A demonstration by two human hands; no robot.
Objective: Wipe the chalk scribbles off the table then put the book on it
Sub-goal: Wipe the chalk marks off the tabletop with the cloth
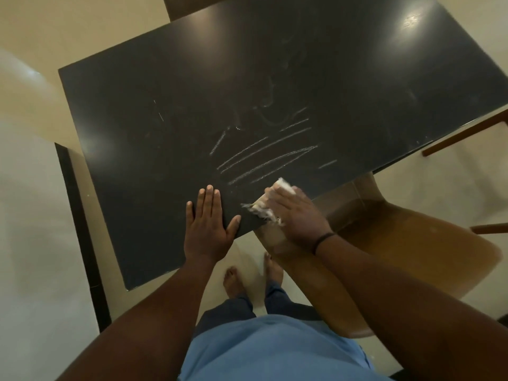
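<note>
The right hand (295, 213) presses a crumpled whitish cloth (270, 200) flat against the near edge of the dark, matte rectangular worktop (165, 111), fingers curled over the wad so it is gripped and pushed at once. The left hand (207, 224) lies just beside it, palm down and fingers straight, bracing on the same edge and holding nothing. The pale chalk scribbles (264, 158) lie directly ahead of the right hand, close beyond its fingertips; their long strokes slant away and to that hand's right. The right hand is the nearer one, so a push forward along that slant would likely take them. Fainter smears show farther out. No book is in view. A brown moulded plastic chair (412, 243) stands beside the right wrist.
</note>
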